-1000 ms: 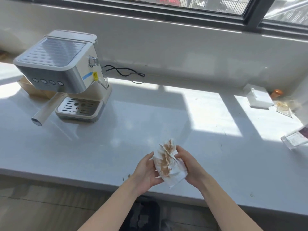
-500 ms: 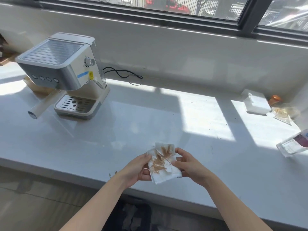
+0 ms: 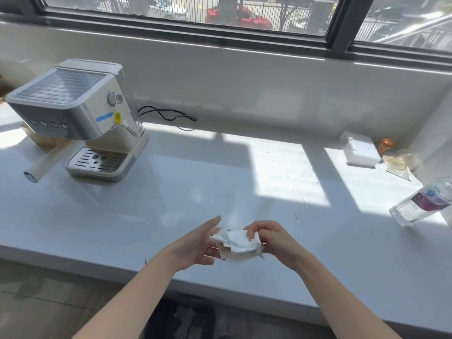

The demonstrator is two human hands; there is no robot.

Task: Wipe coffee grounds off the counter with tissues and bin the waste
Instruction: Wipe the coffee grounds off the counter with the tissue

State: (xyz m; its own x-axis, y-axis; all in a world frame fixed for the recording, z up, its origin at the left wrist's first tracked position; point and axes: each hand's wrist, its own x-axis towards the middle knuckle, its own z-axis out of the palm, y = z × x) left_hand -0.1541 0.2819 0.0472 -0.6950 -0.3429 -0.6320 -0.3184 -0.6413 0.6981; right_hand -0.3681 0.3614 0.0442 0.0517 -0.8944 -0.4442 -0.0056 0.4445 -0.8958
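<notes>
A white tissue (image 3: 238, 242), folded over with a brown coffee stain showing at its lower edge, is held between both hands just above the front part of the white counter (image 3: 171, 204). My right hand (image 3: 274, 239) pinches its right side from above. My left hand (image 3: 195, 245) supports its left side from below, fingers spread. A few dark coffee specks (image 3: 294, 217) lie on the counter to the right of my hands. A dark bin (image 3: 181, 319) sits on the floor below the counter edge, between my forearms.
A coffee machine (image 3: 78, 118) with a long handle stands at the back left, its black cord (image 3: 168, 117) trailing along the wall. At the right are a white box (image 3: 359, 152), a glass jar (image 3: 401, 162) and a lying plastic bottle (image 3: 423, 204).
The tissue has been folded shut, so the stained face that showed before is now mostly hidden. My view has tilted up slightly.
</notes>
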